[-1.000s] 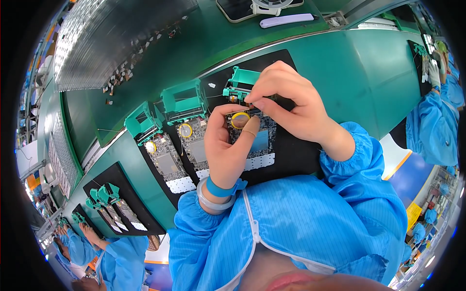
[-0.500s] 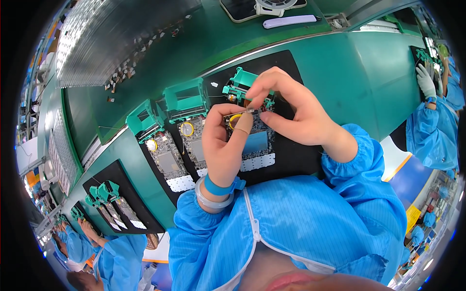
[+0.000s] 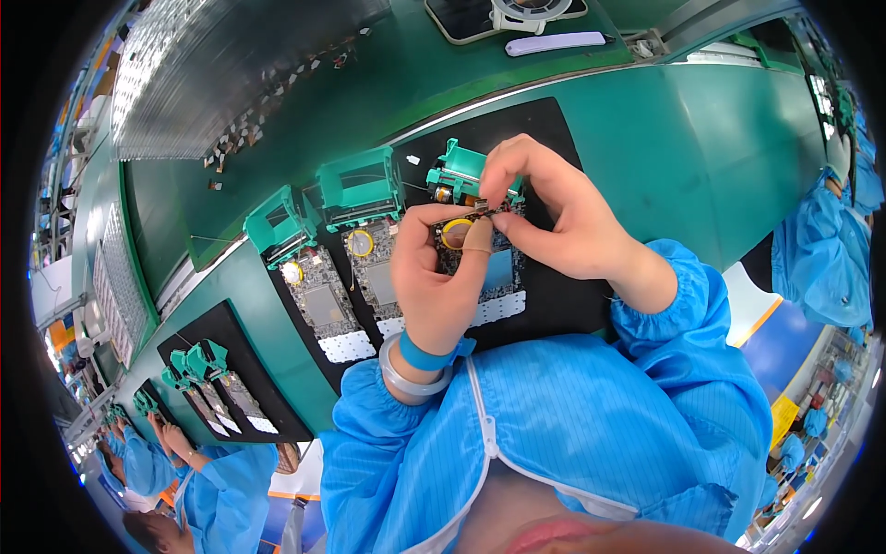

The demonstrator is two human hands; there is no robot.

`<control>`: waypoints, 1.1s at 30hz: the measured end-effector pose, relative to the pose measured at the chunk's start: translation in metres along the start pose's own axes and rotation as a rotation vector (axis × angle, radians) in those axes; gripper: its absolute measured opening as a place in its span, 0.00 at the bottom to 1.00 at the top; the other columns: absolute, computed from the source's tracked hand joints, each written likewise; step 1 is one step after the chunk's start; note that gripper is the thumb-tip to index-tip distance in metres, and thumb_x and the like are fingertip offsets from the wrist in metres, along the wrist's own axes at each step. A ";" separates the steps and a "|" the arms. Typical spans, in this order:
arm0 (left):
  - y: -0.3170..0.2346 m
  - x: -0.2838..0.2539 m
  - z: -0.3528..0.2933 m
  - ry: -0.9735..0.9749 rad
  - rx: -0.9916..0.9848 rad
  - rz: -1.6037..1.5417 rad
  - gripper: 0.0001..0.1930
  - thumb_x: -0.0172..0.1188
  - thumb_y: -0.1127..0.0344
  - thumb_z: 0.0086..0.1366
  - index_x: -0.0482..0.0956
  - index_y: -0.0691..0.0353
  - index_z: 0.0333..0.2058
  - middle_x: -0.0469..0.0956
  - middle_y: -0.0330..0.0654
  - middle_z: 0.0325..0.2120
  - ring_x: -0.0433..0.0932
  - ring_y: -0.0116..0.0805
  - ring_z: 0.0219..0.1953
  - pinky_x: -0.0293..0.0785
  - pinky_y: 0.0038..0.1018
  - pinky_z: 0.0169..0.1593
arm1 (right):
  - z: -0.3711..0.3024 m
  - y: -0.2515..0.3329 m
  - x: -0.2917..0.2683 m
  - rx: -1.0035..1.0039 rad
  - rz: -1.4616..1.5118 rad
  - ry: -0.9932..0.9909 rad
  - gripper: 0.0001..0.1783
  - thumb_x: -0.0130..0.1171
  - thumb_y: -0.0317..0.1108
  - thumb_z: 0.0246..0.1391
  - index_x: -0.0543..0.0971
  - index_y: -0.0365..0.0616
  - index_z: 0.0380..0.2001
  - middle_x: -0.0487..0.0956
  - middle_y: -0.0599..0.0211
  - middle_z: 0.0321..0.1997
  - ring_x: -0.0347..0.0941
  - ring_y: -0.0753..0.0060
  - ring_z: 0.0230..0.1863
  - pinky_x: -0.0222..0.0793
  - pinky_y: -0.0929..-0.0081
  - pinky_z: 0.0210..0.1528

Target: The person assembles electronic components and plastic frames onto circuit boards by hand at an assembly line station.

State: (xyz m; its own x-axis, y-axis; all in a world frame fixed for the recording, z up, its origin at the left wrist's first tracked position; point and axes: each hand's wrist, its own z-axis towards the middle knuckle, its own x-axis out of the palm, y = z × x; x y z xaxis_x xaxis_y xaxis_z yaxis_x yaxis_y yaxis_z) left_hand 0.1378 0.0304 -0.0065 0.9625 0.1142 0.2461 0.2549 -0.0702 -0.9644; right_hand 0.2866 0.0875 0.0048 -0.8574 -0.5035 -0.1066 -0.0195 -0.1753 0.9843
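Observation:
My left hand (image 3: 436,277) and my right hand (image 3: 574,226) meet over the top end of a circuit board (image 3: 498,272) on a black mat. Both pinch with thumb and fingers at one small spot; what each holds is too small and covered to name. A green plastic frame (image 3: 461,164) sits at that board's far end, partly behind my right fingers. The board carries a round yellow-rimmed part (image 3: 455,233), a blue rectangle and a white perforated strip. Left of my left hand lie two similar boards, a middle one (image 3: 374,277) and an outer one (image 3: 323,305), with green frames attached.
The black mat (image 3: 544,129) rests on a green table (image 3: 683,138). Beyond stand a purple-handled tool (image 3: 554,42), a phone-like device (image 3: 452,20) and a ribbed clear sheet (image 3: 231,65) beside scattered small pieces. Another mat with boards (image 3: 245,397) lies left; co-workers in blue sit either side.
My hands have shifted slightly right and toward me, still pinched together at the board's top end. The view has moved a little. At the right, the co-worker's gloved hand has moved away from where it was.

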 end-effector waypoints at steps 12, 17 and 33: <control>-0.001 -0.002 -0.001 0.012 -0.048 -0.050 0.12 0.57 0.81 0.57 0.68 0.64 0.38 0.72 0.35 0.30 0.68 0.16 0.31 0.65 0.13 0.33 | -0.001 -0.002 0.001 -0.069 -0.043 -0.019 0.18 0.52 0.13 0.39 0.70 0.41 0.36 0.67 0.64 0.39 0.64 0.67 0.46 0.61 0.72 0.49; -0.004 -0.002 0.001 0.004 -0.011 -0.094 0.12 0.58 0.80 0.58 0.68 0.64 0.39 0.72 0.35 0.30 0.68 0.16 0.30 0.65 0.14 0.33 | 0.007 -0.002 -0.015 -0.338 -0.456 -0.073 0.17 0.57 0.24 0.43 0.72 0.39 0.40 0.72 0.58 0.45 0.64 0.62 0.50 0.58 0.65 0.53; -0.046 -0.088 -0.019 -0.253 -0.063 0.314 0.12 0.52 0.72 0.64 0.70 0.64 0.46 0.77 0.43 0.39 0.77 0.27 0.36 0.72 0.18 0.36 | 0.009 -0.017 -0.025 -0.252 -0.540 -0.144 0.11 0.62 0.21 0.42 0.77 0.41 0.32 0.74 0.62 0.50 0.70 0.63 0.49 0.66 0.70 0.49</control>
State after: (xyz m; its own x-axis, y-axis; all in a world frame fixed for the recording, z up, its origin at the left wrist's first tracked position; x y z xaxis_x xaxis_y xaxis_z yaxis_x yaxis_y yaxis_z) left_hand 0.0428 0.0043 0.0180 0.9432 0.3172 -0.0987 -0.0351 -0.2004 -0.9791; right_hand 0.3039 0.1106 -0.0079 -0.8217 -0.1711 -0.5436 -0.3635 -0.5773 0.7311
